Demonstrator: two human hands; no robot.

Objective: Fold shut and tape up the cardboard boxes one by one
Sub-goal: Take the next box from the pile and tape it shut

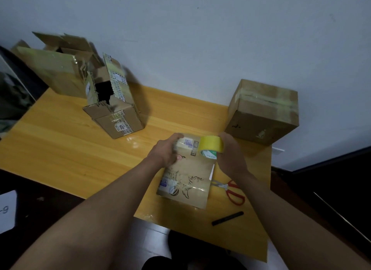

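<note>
A small cardboard box [186, 181] with black line drawings lies on the yellow wooden table [60, 141], directly in front of me. My left hand [167, 151] grips the box's far left end. A roll of yellow tape [211, 147] sits at the box's far right corner, and my right hand [230, 155] holds it there. An open box with striped tape [114, 109] stands at the left. A larger open box [54, 68] is behind it. A closed, taped box [263, 113] sits at the right by the wall.
Red-handled scissors [232, 191] lie just right of the small box. A black marker [227, 218] lies near the table's front edge. A white wall runs behind the table. A white paper [7, 211] sits at the lower left, off the table.
</note>
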